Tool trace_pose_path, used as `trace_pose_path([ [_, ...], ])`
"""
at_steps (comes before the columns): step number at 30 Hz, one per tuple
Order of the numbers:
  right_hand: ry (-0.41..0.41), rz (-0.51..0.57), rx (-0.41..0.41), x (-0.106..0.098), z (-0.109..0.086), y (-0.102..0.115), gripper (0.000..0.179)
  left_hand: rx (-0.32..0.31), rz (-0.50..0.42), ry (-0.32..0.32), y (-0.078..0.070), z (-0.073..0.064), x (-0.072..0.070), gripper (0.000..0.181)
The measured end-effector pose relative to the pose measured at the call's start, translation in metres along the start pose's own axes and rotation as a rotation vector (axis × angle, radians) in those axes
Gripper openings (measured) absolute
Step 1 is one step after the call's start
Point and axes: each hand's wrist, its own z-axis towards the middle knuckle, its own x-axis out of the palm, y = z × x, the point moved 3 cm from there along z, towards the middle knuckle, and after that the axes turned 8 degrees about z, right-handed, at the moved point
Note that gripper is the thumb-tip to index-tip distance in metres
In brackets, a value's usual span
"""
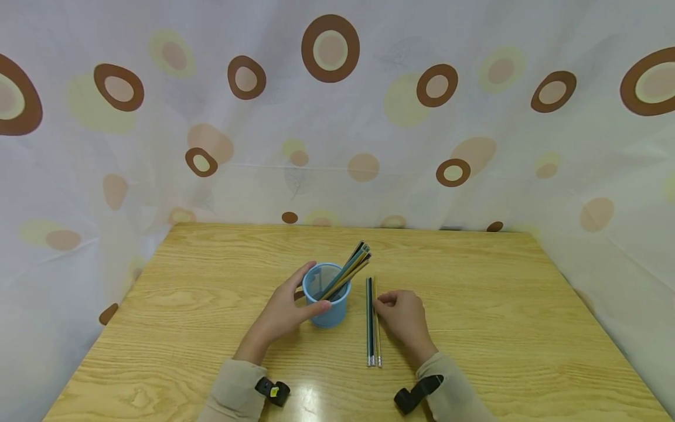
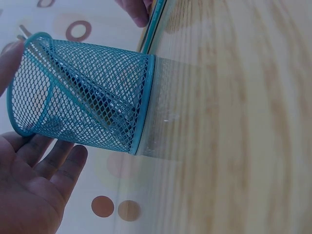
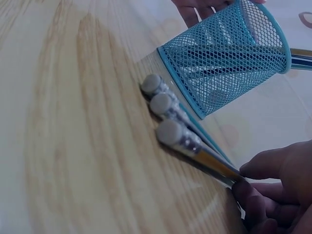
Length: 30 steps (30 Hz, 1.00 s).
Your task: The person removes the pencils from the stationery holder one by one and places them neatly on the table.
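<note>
A light-blue mesh pencil cup [image 1: 329,317] stands on the table, with several pencils [image 1: 345,275] leaning to the right inside it. My left hand [image 1: 279,313] holds the cup from the left, thumb at the front of the rim and fingers round the far side. To the cup's right, three pencils lie side by side, eraser ends toward me: a green one [image 1: 368,334], a dark one [image 1: 372,346] and a gold one [image 1: 378,346]. Between thumb and fingers, my right hand [image 1: 406,316] pinches the gold pencil along its shaft; the right wrist view shows its white eraser [image 3: 169,132].
The wood-grain table [image 1: 501,316] reaches back to a pale curtain [image 1: 369,117] patterned with brown and yellow rounds, which also hangs along both sides. Black straps with small devices [image 1: 274,391] sit on both sleeves.
</note>
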Motion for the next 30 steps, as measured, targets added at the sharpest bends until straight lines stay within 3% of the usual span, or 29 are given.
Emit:
trace_pose_path([
  [30, -0.001, 0.075, 0.038, -0.0057, -0.0012, 0.0039, 0.016, -0.008, -0.016, 0.000, -0.0007, 0.0003, -0.0001, 0.089],
])
